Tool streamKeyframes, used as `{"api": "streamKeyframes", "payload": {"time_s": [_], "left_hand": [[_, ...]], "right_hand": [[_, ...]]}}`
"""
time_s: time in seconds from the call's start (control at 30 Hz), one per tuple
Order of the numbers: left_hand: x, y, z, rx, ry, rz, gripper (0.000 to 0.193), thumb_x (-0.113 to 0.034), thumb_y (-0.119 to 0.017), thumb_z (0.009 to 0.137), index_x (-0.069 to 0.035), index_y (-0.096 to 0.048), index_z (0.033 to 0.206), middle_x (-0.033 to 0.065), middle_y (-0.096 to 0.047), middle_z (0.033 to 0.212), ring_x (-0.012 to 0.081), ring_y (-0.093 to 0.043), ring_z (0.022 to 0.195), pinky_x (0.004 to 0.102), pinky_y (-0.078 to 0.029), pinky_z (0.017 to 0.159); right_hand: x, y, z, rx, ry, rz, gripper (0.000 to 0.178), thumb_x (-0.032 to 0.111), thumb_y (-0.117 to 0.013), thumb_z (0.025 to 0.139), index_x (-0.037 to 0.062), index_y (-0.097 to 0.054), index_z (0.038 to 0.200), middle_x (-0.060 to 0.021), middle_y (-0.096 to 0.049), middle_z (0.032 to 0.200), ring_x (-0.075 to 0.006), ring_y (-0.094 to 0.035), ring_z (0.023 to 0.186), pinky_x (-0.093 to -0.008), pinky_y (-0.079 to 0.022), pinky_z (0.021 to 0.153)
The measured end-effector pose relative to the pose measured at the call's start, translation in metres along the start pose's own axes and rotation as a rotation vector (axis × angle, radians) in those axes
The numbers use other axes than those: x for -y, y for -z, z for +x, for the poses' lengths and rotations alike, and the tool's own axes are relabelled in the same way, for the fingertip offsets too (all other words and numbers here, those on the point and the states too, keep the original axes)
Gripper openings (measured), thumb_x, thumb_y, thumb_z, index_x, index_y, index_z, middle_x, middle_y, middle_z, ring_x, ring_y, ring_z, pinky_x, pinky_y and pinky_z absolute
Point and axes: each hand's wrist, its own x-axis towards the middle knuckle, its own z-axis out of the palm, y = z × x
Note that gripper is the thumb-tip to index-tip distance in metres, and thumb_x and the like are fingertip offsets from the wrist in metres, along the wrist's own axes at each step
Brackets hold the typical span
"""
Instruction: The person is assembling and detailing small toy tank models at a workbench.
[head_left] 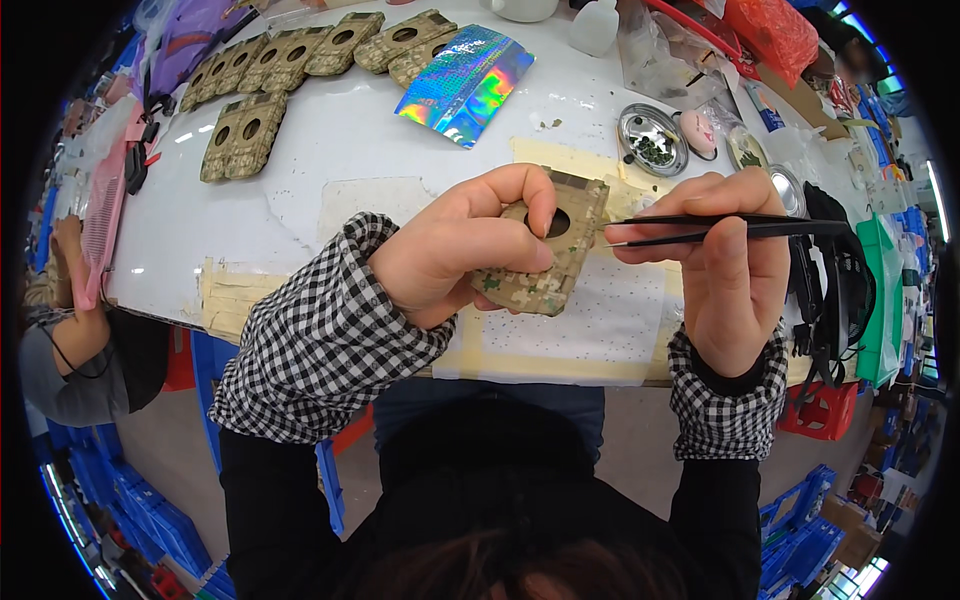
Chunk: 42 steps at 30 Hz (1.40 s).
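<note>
My left hand [465, 240] grips a camouflage-patterned model tank hull [545, 285] above the table. The hull has a round dark hole, and my thumb and forefinger lie beside it. In my right hand [735, 260] is a pair of black tweezers [760, 227], held between thumb and fingers. Its tips point left, close to the hull's right edge; whether they touch it or hold something small, I cannot tell. A round metal dish [652, 140] with small dark green pieces stands beyond my right hand.
Several more camouflage hulls [240, 135] line the table's far left. A shiny holographic pouch [467, 85] lies at the back middle. A white sheet [590, 335] is taped before me. Right: a black bag [835, 280] and green tray [878, 300]. Another person's arm [80, 320] shows at left.
</note>
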Motion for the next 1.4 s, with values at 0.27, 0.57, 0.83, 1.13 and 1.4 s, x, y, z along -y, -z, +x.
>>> {"api": "streamKeyframes", "payload": {"time_s": [0.27, 0.57, 0.83, 1.13, 1.4], "left_hand": [[0.002, 0.001, 0.001, 0.004, -0.016, 0.001, 0.017, -0.009, -0.060, 0.078, -0.012, -0.046, 0.087, -0.0024, -0.051, 0.071, 0.0053, -0.042, 0.055, 0.0217, -0.030, 0.044], [0.003, 0.002, 0.002, 0.001, -0.025, -0.034, 0.012, -0.015, -0.059, 0.081, -0.013, -0.048, 0.086, -0.0024, -0.052, 0.072, 0.0056, -0.044, 0.055, 0.0219, -0.030, 0.044], [0.000, 0.000, 0.003, -0.058, -0.116, 0.010, 0.016, -0.016, -0.054, 0.081, -0.009, -0.045, 0.092, 0.0067, -0.059, 0.091, 0.0115, -0.057, 0.067, 0.0220, -0.039, 0.046], [0.002, -0.003, 0.000, -0.169, -0.370, 0.258, 0.017, -0.005, -0.060, 0.082, -0.006, -0.049, 0.096, 0.0007, -0.052, 0.087, 0.0055, -0.056, 0.072, 0.0235, -0.050, 0.055], [0.001, -0.007, -0.002, -0.158, -0.345, 0.309, 0.018, -0.005, -0.060, 0.082, -0.006, -0.048, 0.096, 0.0003, -0.052, 0.089, 0.0055, -0.056, 0.071, 0.0227, -0.051, 0.055]], "right_hand": [[0.001, 0.001, 0.000, 0.012, 0.005, -0.011, 0.027, 0.025, -0.041, 0.100, -0.0025, -0.042, 0.104, -0.0189, -0.055, 0.094, -0.0324, -0.067, 0.085, -0.0366, -0.059, 0.072], [-0.002, 0.000, 0.000, 0.050, 0.055, -0.041, 0.028, 0.025, -0.046, 0.098, -0.0023, -0.043, 0.102, -0.0190, -0.056, 0.093, -0.0288, -0.066, 0.080, -0.0375, -0.058, 0.073], [-0.008, 0.006, -0.002, 0.043, 0.177, -0.009, 0.018, 0.009, -0.056, 0.092, -0.0037, -0.047, 0.102, -0.0165, -0.059, 0.096, -0.0229, -0.065, 0.087, -0.0317, -0.053, 0.080], [-0.012, 0.010, -0.006, 0.097, 0.225, -0.209, 0.020, 0.006, -0.062, 0.088, -0.0034, -0.052, 0.102, -0.0176, -0.060, 0.099, -0.0250, -0.063, 0.090, -0.0351, -0.050, 0.084], [-0.011, 0.003, -0.006, 0.093, 0.175, -0.058, 0.015, 0.005, -0.061, 0.089, -0.0018, -0.053, 0.100, -0.0188, -0.060, 0.099, -0.0285, -0.064, 0.098, -0.0368, -0.051, 0.086]]}}
